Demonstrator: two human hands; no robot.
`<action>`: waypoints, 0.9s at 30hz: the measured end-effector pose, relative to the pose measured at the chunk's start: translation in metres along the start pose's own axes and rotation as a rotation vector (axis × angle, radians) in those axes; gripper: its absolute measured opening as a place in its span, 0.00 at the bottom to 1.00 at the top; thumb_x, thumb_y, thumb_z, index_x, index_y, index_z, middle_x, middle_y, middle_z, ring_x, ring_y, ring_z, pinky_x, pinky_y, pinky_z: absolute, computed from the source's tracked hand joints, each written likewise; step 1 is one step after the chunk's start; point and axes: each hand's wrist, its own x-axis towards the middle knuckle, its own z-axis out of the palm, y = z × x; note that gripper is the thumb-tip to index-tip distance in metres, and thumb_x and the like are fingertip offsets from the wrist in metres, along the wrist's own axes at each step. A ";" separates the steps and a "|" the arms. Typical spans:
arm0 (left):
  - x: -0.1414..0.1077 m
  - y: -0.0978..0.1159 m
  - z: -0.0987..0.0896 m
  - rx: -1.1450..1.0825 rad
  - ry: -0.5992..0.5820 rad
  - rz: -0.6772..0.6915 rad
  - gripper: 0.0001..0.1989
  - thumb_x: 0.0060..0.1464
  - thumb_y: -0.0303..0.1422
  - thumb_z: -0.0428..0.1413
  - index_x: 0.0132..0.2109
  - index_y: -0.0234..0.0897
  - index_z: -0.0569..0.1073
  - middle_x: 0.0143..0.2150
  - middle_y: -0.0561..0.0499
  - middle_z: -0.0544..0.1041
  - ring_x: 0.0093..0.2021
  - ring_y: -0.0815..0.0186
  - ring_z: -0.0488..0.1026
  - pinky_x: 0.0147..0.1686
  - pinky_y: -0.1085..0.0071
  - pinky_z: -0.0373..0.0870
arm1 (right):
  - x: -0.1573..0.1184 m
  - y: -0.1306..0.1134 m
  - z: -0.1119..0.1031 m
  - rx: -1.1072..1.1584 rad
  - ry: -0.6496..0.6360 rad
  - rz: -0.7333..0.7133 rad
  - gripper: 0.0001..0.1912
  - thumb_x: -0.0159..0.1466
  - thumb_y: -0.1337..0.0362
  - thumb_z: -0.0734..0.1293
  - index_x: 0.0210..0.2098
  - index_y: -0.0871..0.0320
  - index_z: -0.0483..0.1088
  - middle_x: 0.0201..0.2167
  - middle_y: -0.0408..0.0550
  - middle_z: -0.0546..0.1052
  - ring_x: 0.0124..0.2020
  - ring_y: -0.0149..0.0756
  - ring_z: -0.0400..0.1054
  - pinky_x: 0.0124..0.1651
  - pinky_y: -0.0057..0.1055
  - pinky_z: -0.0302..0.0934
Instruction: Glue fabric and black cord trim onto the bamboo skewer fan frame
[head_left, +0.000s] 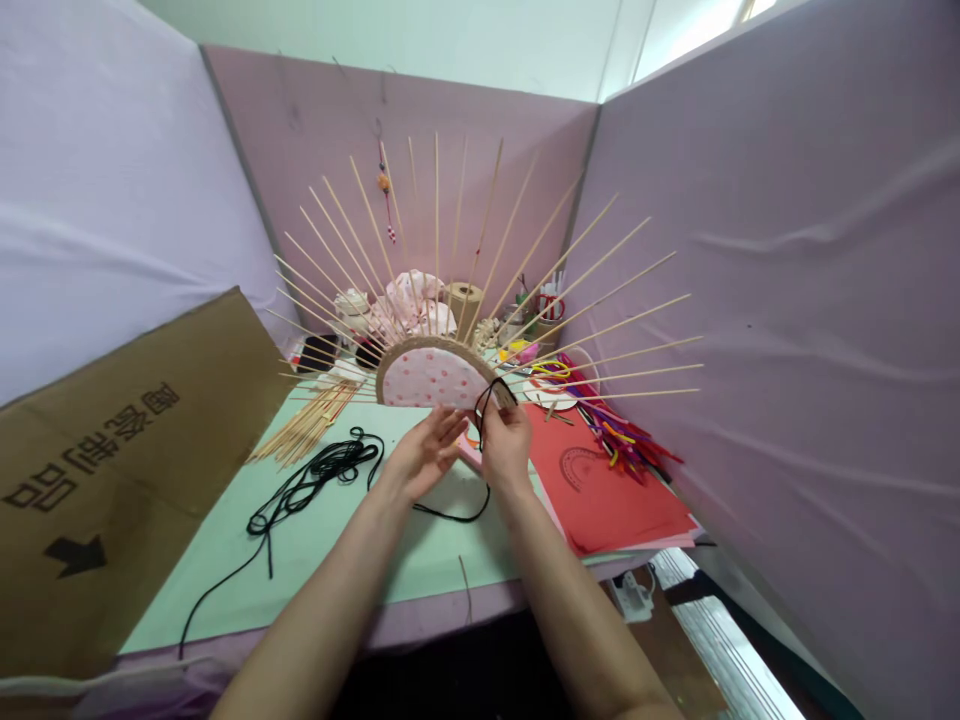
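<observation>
A half-round piece (431, 378), covered in white cloth with pink dots and edged in brown, stands upright above the table with many thin sticks (437, 230) fanning out from it. My right hand (505, 440) pinches its lower right corner together with a black cord (480, 425). Beneath its straight lower edge, my left hand (427, 452) has its fingers spread and palm turned up, near the edge. The cord loops down behind my hands and joins a tangled heap (322, 465) on the left of the table.
Loose sticks (311, 425) lie left on the green tabletop (360, 560). Red sheets (615, 500) with a protractor (581, 468) and colourful pipe cleaners (615, 430) are at right. A cardboard sheet (142, 470) leans at far left. Dotted cloth (416, 300) and a twine roll (463, 298) stand behind.
</observation>
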 end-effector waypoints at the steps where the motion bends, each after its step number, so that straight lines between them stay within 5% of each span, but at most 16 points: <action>1: 0.004 0.003 0.004 -0.109 -0.024 -0.053 0.06 0.56 0.31 0.59 0.33 0.32 0.73 0.32 0.46 0.77 0.32 0.70 0.74 0.18 0.82 0.59 | -0.002 0.002 0.000 0.002 -0.006 0.000 0.19 0.58 0.51 0.69 0.40 0.58 0.74 0.36 0.47 0.80 0.35 0.34 0.74 0.42 0.34 0.70; 4: 0.014 0.006 0.015 -0.331 -0.018 -0.079 0.11 0.62 0.29 0.52 0.31 0.31 0.71 0.25 0.49 0.74 0.24 0.75 0.71 0.15 0.84 0.59 | -0.006 0.008 -0.001 0.005 0.001 0.021 0.19 0.57 0.53 0.70 0.42 0.59 0.74 0.37 0.46 0.80 0.36 0.36 0.74 0.44 0.35 0.70; 13: 0.036 -0.003 0.013 -0.465 0.026 0.015 0.12 0.64 0.28 0.49 0.32 0.34 0.73 0.28 0.53 0.78 0.27 0.76 0.75 0.27 0.83 0.72 | -0.010 -0.005 -0.022 -0.011 -0.087 -0.026 0.23 0.56 0.62 0.71 0.51 0.55 0.67 0.51 0.49 0.75 0.51 0.37 0.70 0.56 0.37 0.62; 18: 0.032 -0.008 0.007 -0.447 0.054 0.048 0.10 0.61 0.27 0.53 0.30 0.35 0.73 0.25 0.56 0.77 0.26 0.76 0.74 0.28 0.83 0.72 | -0.015 -0.013 -0.026 0.086 0.048 -0.035 0.09 0.57 0.62 0.69 0.37 0.55 0.70 0.39 0.43 0.74 0.42 0.33 0.69 0.49 0.32 0.63; 27: 0.037 -0.021 -0.007 -0.369 0.001 0.046 0.05 0.60 0.27 0.55 0.38 0.36 0.76 0.34 0.53 0.80 0.33 0.75 0.76 0.31 0.81 0.72 | -0.012 -0.008 -0.018 0.131 0.144 -0.029 0.10 0.53 0.62 0.72 0.30 0.57 0.68 0.30 0.40 0.72 0.35 0.30 0.67 0.44 0.30 0.62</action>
